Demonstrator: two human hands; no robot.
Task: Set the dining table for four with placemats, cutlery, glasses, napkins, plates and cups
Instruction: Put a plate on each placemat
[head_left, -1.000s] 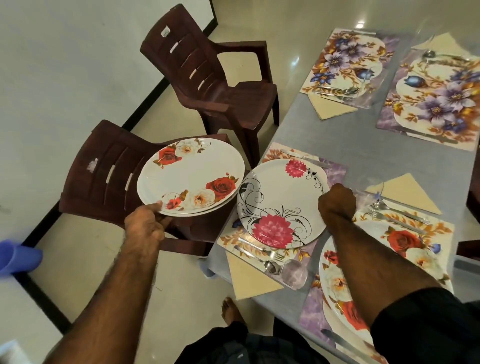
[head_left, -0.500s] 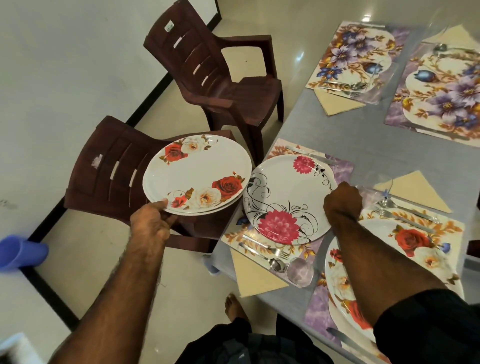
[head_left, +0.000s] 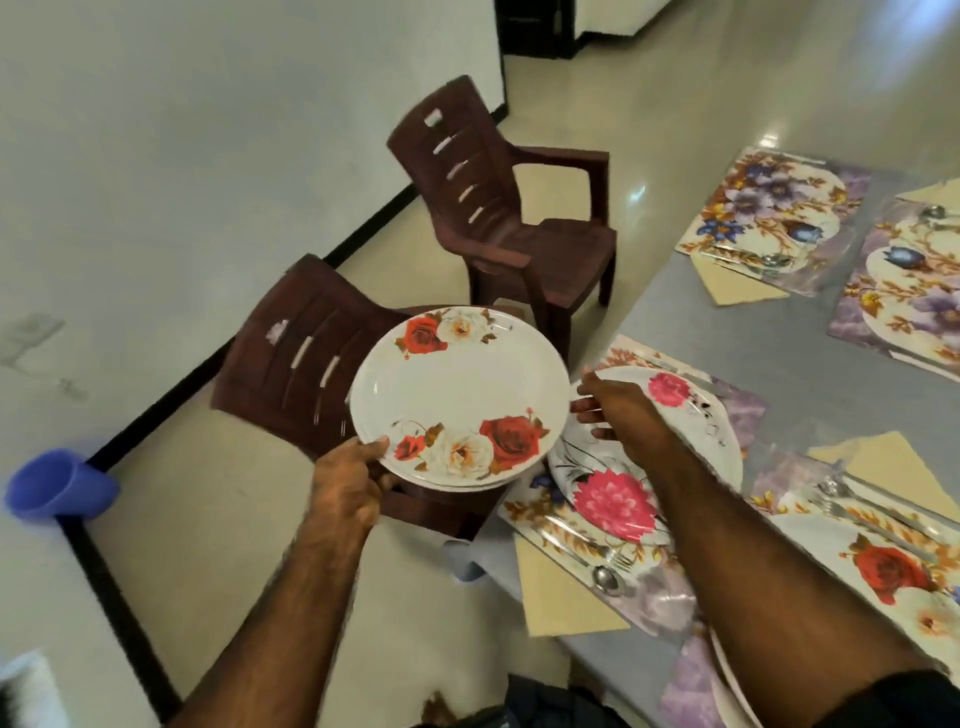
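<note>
Now my left hand (head_left: 349, 487) grips glossy round plate stack (head_left: 459, 400) off worktop (head_left: 769, 364) edge; right hand (head_left: 618, 410) open, fingers spread beside stack rim.

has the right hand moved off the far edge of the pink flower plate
Yes. The right hand has crossed the pink flower plate from its table-side rim toward the chair-side rim.

Pink-flower plate (head_left: 613, 499) partly hidden under right forearm. Rose plate (head_left: 893, 577) cut off at right edge. Near chair (head_left: 291, 364) motion-blurred.

Glossy white plates (head_left: 457, 384); dark moulded plastic chairs (head_left: 519, 228); shiny metal cutlery (head_left: 605, 571); glossy floor (head_left: 675, 78)
</note>
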